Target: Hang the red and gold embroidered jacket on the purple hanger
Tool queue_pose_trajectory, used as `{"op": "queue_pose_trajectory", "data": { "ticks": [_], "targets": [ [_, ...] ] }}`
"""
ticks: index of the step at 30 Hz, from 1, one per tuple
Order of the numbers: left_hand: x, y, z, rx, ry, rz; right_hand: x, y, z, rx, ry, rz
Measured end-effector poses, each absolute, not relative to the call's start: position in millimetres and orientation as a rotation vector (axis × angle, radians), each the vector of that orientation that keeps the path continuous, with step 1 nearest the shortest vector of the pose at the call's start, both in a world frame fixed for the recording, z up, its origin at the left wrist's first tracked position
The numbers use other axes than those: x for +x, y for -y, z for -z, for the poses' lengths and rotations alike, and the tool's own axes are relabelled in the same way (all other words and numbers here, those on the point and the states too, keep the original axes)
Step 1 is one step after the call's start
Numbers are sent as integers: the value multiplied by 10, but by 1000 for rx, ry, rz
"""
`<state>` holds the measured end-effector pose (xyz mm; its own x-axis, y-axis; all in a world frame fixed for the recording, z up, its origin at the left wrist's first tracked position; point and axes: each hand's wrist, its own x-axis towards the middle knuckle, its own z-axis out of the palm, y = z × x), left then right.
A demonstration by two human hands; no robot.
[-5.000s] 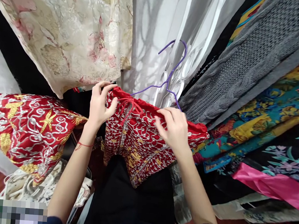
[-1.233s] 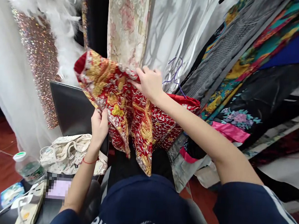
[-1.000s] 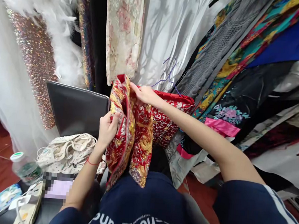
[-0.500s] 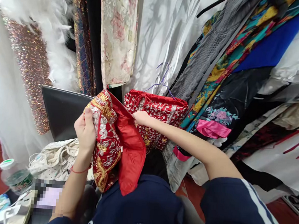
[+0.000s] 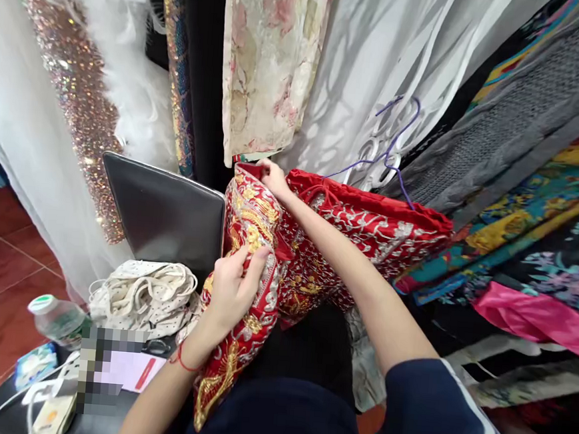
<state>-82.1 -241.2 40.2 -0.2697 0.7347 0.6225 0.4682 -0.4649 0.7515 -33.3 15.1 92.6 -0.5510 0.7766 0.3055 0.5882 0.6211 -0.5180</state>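
Note:
A red garment [image 5: 254, 217] with gold and silver embroidery lies over my lap, its outer side turned up. My left hand [image 5: 236, 286] is closed on its embroidered cloth, thumb on top. At the garment's upper end, my right hand [image 5: 273, 178] grips the edge, where a little red lining shows; its fingertips are partly hidden. Just right of it, behind my right forearm, hangs a second red embroidered piece [image 5: 368, 230] with a drawstring-like bow at its gathered top. A purple wire hanger [image 5: 392, 151] rises from that piece.
A black chair [image 5: 169, 214] to the left carries a crumpled dotted white cloth [image 5: 145, 296], a plastic bottle [image 5: 63, 323], a pink card [image 5: 132, 370] and a cable. Hanging clothes surround me: a floral panel [image 5: 274, 62], a sequinned dress [image 5: 74, 86] and a grey knit [image 5: 523, 108].
The red lining spread over my lap has been folded out of sight. My right hand has moved up to the garment's top edge, my left hand lower on its front. The view has shifted.

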Motion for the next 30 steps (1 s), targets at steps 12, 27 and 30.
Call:
{"op": "queue_pose_trajectory", "data": {
  "ticks": [12,27,30],
  "targets": [
    [-913,1466,-624,1876,-1947,-1249,671,-455,-1820,-1601,2181,514],
    [-511,-291,-803,2032,-1637,-1727,1707,87,-1620,-891,2286,969],
    [-484,-308,-975,2071,-1543,-1777,2111,187,-1722,-1233,2010,899]
  ]
}}
